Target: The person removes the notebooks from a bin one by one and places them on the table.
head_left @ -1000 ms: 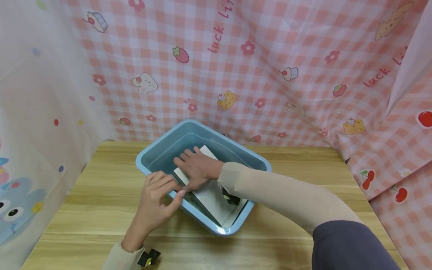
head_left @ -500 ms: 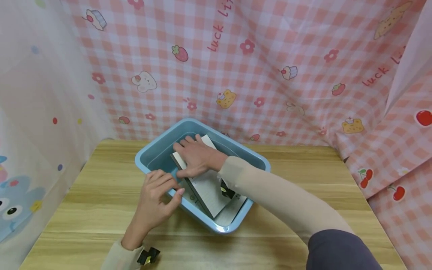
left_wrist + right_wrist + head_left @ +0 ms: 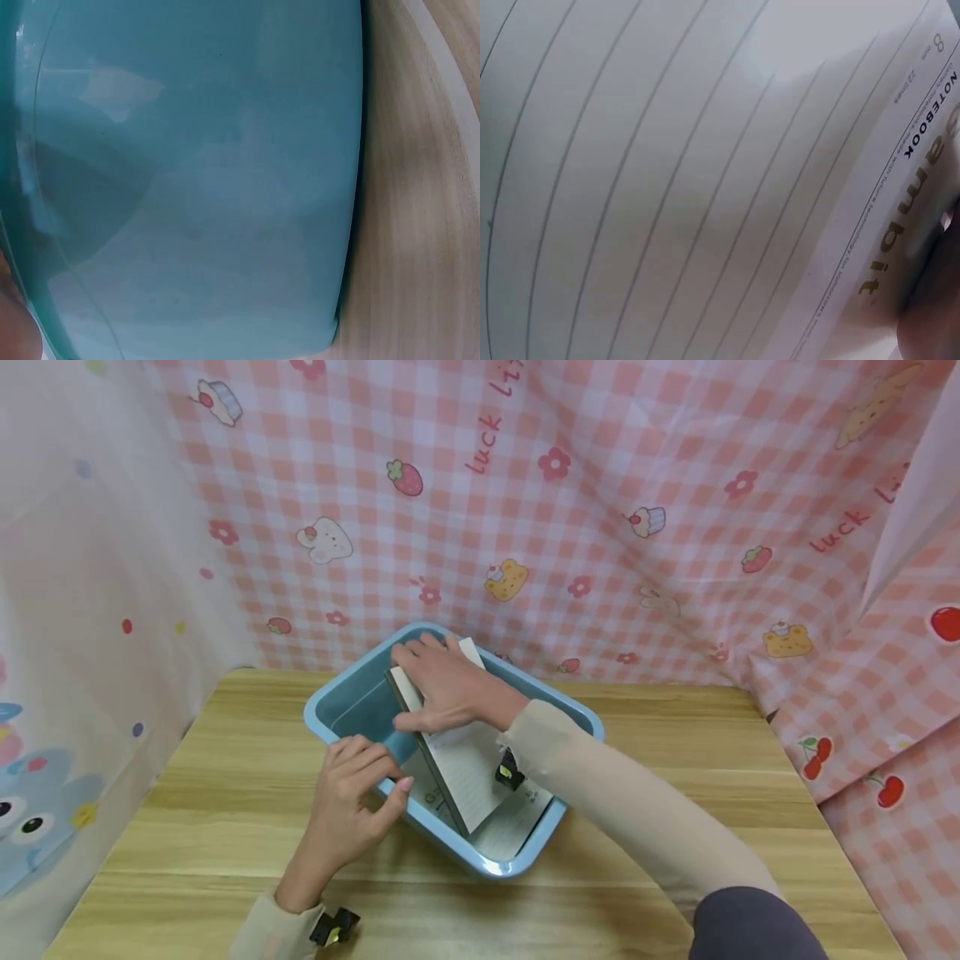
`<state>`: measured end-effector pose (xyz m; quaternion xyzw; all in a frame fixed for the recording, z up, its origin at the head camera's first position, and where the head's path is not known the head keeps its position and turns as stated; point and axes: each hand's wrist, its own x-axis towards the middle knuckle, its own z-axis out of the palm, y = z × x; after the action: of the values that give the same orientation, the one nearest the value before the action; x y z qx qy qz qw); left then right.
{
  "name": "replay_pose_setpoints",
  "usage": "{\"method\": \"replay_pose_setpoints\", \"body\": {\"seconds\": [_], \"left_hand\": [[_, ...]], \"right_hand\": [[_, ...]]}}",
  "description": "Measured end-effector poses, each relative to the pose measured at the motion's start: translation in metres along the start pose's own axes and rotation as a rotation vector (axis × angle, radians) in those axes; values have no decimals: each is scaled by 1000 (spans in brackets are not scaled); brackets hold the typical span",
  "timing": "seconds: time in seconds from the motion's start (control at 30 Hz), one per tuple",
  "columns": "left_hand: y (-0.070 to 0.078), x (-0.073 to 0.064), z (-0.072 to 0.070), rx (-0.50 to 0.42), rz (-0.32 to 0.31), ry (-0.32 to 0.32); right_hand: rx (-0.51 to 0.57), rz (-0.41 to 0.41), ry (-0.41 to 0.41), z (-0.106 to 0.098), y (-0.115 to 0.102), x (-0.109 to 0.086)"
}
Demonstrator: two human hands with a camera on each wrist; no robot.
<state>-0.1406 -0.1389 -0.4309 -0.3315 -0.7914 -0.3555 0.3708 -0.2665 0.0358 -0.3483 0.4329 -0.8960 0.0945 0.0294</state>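
Note:
A light-blue plastic basin (image 3: 498, 867) stands on the wooden table. Inside it, my right hand (image 3: 457, 689) grips a notebook (image 3: 465, 768) by its far end, thumb at the left edge and fingers over the top. The notebook tilts above a second notebook (image 3: 504, 839) lying on the basin's bottom. Ruled lines and the word "NOTEBOOK" show on the notebook cover (image 3: 667, 180) in the right wrist view. My left hand (image 3: 352, 797) pinches the basin's near-left rim. The basin's outer wall (image 3: 202, 165) fills most of the left wrist view.
The wooden table (image 3: 675, 810) extends around the basin on both sides. A pink checked cloth (image 3: 480, 527) hangs just behind the table's back edge. On the left hangs a white printed cloth (image 3: 90, 635).
My right hand has moved toward the far end of the basin, and the gripped notebook has risen with it, uncovering more of the lower notebook. The left hand has stayed on the rim.

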Motion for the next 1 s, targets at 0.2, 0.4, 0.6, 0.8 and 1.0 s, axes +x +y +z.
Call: {"method": "replay_pose_setpoints", "body": {"seconds": [0.2, 0.4, 0.6, 0.8, 1.0], "left_hand": [[0, 0, 0, -2, 8, 4], [0, -1, -2, 6, -6, 7], [0, -1, -3, 10, -9, 14], [1, 1, -2, 8, 1, 17], [1, 0, 0, 9, -7, 2]], "right_hand": [[2, 10, 108, -26, 0, -11], [-19, 6, 204, -58, -1, -18], [-29, 7, 318, -98, -1, -30], [-24, 9, 460, -135, 6, -50], [-25, 33, 531, -164, 19, -75]]}}
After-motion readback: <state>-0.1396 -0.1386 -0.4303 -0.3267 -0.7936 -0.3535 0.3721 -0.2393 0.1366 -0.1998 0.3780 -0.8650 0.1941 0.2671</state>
